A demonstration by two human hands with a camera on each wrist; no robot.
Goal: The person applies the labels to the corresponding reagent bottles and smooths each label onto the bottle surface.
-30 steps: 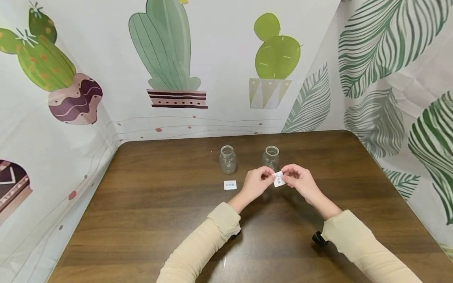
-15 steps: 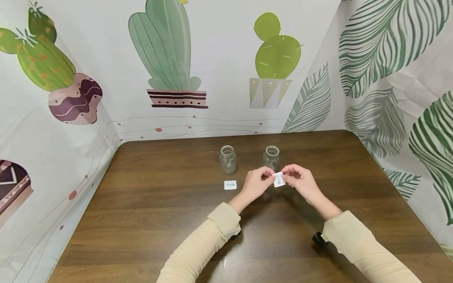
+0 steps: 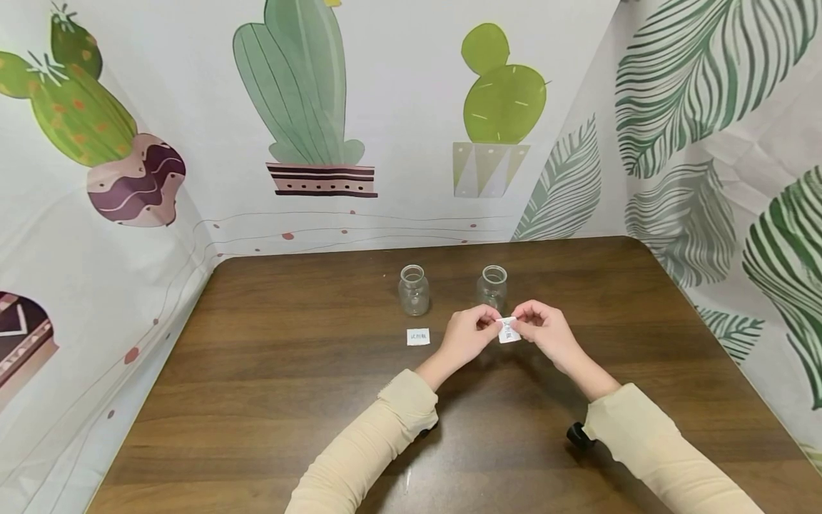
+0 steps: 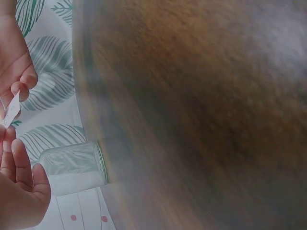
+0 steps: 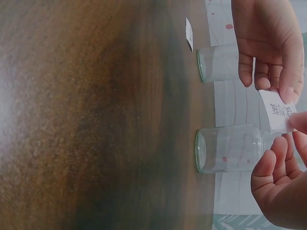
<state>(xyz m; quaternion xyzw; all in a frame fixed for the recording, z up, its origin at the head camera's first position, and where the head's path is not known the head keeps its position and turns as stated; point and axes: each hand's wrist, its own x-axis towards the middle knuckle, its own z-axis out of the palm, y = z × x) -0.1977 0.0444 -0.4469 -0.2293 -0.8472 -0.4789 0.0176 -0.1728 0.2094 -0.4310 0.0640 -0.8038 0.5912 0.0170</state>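
Between both hands a small white label with handwritten characters is held up above the table. The left hand pinches its left edge with thumb and fingertips, and the right hand pinches its right edge. In the right wrist view the label spans from one thumb to the other. Just behind the hands stands a glass jar, its lower part partly hidden. A second glass jar stands upright to the left, and a second label lies flat in front of it.
The brown wooden table reaches back to a wall cloth printed with cacti and leaves. A black object shows at the right sleeve's cuff.
Both hands and the held label have shifted very slightly toward the front and right; the label's tilt has changed a little. The jars and the flat label stay put.
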